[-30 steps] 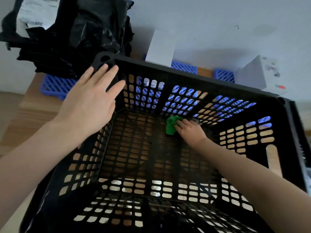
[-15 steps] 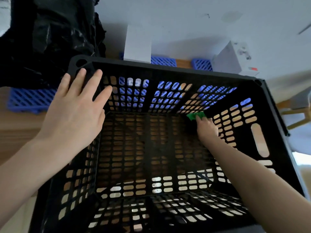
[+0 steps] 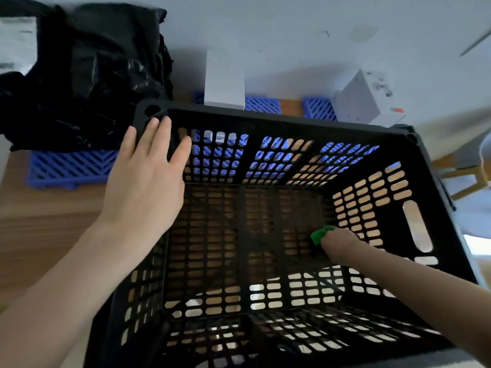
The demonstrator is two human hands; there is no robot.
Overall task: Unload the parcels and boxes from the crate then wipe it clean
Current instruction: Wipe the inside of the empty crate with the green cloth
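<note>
Wiping step: crate (image 3: 292,120) is steadied by left hand (image 3: 143,187), fingers straight and apart; green cloth (image 3: 320,234) is pressed floorward by right hand (image 3: 338,244), finger state untellable; near floor is judged due next.

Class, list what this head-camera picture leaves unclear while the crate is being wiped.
All head view.
Right hand: fingers hidden behind the hand itself and the green cloth.
Label on the black parcels: blurred, cut by the left edge.
Print on the white box: too small.
Crate: near wall cut by bottom edge.
</note>
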